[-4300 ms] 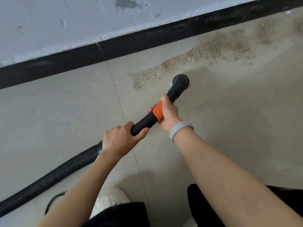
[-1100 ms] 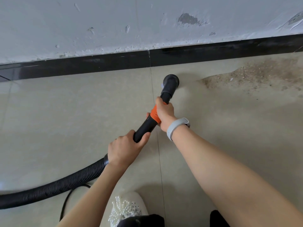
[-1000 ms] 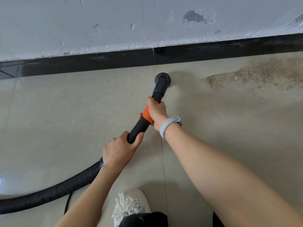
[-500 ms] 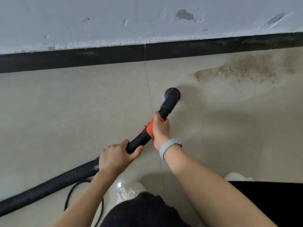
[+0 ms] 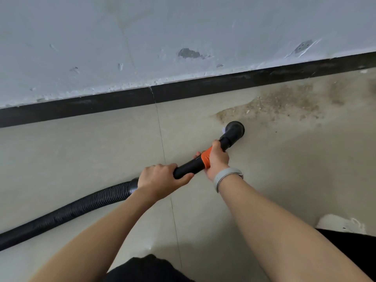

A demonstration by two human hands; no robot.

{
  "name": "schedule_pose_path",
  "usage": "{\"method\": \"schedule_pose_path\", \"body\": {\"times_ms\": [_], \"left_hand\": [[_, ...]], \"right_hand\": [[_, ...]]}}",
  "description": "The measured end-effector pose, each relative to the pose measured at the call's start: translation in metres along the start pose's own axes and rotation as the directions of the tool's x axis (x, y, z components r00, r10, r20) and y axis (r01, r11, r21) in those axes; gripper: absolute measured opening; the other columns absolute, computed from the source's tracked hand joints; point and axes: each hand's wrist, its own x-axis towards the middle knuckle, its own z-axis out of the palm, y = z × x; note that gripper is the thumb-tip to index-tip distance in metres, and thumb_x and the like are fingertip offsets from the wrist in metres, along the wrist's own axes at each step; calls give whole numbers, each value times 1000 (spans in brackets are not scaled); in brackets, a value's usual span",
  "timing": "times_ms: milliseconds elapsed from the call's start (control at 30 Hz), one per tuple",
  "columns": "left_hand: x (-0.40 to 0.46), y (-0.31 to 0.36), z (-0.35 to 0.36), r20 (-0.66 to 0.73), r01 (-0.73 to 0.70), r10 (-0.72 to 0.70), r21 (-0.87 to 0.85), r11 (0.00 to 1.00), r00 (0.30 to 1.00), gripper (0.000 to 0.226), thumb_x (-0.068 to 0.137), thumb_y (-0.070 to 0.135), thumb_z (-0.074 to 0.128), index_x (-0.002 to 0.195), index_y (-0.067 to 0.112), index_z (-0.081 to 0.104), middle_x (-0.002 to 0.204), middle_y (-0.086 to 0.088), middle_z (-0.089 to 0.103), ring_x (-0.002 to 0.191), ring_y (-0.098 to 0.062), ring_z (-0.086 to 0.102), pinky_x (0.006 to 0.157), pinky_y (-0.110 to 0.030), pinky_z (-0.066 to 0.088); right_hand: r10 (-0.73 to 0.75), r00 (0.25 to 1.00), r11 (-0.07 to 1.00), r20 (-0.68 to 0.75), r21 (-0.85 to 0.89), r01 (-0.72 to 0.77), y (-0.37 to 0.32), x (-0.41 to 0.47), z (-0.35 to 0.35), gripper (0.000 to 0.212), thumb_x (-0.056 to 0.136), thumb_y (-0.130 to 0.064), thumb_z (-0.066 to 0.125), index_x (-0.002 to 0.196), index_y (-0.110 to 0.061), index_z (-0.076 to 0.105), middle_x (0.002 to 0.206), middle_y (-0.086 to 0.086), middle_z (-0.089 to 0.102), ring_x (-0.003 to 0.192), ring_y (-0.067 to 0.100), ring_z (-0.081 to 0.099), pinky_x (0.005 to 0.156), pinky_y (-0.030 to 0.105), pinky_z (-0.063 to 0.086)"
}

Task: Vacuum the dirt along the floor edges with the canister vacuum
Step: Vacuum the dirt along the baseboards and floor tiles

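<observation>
One pale grey plastered wall [image 5: 183,27], chipped in several spots, meets one beige tiled floor [image 5: 81,159] along a single black skirting strip [image 5: 101,103]. One patch of brown gritty dirt [image 5: 280,102] lies on the floor against the skirting, on the right. One black ribbed vacuum hose [image 5: 67,212] runs in from the lower left and joins one rigid black wand with an orange collar [image 5: 190,166]. The wand ends in one round black nozzle [image 5: 235,129], set on the floor at the near edge of the dirt.

Two bare forearms reach forward. The left hand [image 5: 160,180] is wrapped round the wand's rear end — knuckles up, thumb alongside. The right hand [image 5: 217,159], one grey band [image 5: 226,176] on its wrist, grips at the orange collar, fingers curled fully round.
</observation>
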Motion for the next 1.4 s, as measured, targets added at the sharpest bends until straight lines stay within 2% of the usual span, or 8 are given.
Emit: {"method": "schedule_pose_path", "body": {"times_ms": [300, 433, 533, 667, 967, 1100, 1300, 1400], "left_hand": [[23, 104, -20, 15, 112, -113, 15, 994, 994, 45, 84, 72, 33, 76, 30, 47, 65, 9, 51, 71, -18, 53, 63, -28, 37], [31, 150, -21, 35, 191, -188, -72, 979, 981, 43, 86, 68, 36, 67, 30, 42, 63, 8, 51, 68, -16, 52, 58, -27, 34], [33, 182, -24, 37, 205, -203, -76, 976, 979, 43, 87, 66, 38, 66, 28, 41, 61, 7, 51, 62, -13, 49, 54, -25, 31], [29, 209, -24, 58, 185, -184, -17, 983, 981, 46, 87, 67, 36, 67, 27, 40, 58, 8, 48, 58, -11, 47, 52, -24, 30], [18, 208, 9, 87, 44, -47, 34, 998, 995, 45, 86, 69, 34, 67, 29, 34, 58, 8, 45, 63, -15, 47, 60, -27, 32], [8, 180, 32, 26, -6, 5, 67, 998, 1000, 56, 68, 82, 18, 73, 30, 37, 56, 10, 44, 64, -14, 48, 58, -26, 31], [-5, 145, 47, -95, 150, -154, -48, 988, 984, 44, 81, 68, 46, 65, 29, 35, 56, 9, 45, 64, -19, 47, 61, -28, 33], [-5, 135, 46, -119, 151, -158, -67, 986, 980, 47, 79, 72, 44, 65, 28, 35, 57, 8, 47, 67, -22, 55, 61, -29, 34]], "right_hand": [[96, 992, 992, 85, -96, -88, -85, 34, -59, 35, 96, -30, 47, 123, -9, 42, 96, 11, 57, 61, 22, 64, 69, 36, 56], [74, 993, 930, 88, -366, -36, -118, 60, -79, 42, 91, -44, 46, 116, -10, 48, 83, 7, 64, 86, 27, 66, 91, 43, 52], [91, 991, 904, 93, -425, -44, -134, 75, -101, 51, 85, -52, 45, 115, -12, 51, 90, 9, 67, 94, 30, 65, 94, 44, 50], [150, 985, 911, 90, -400, -102, -149, 74, -127, 40, 91, -47, 45, 109, -12, 51, 63, 2, 66, 90, 29, 67, 92, 42, 52], [121, 993, 873, -1, -476, -107, -132, 70, -169, 36, 95, -43, 42, 110, -11, 50, 80, 7, 58, 76, 21, 60, 87, 40, 54], [164, 986, 863, -22, -481, -154, -107, 61, -172, 28, 97, -39, 42, 104, -12, 45, 82, 7, 55, 74, 23, 58, 84, 43, 56], [97, 995, 854, 34, -515, -66, -75, 53, -129, 49, 88, -45, 45, 122, -8, 47, 106, 11, 60, 100, 32, 60, 93, 46, 50], [87, 995, 889, 51, -455, -55, -72, 51, -119, 43, 94, -38, 45, 124, -7, 45, 98, 7, 59, 94, 27, 59, 93, 40, 49]]}}
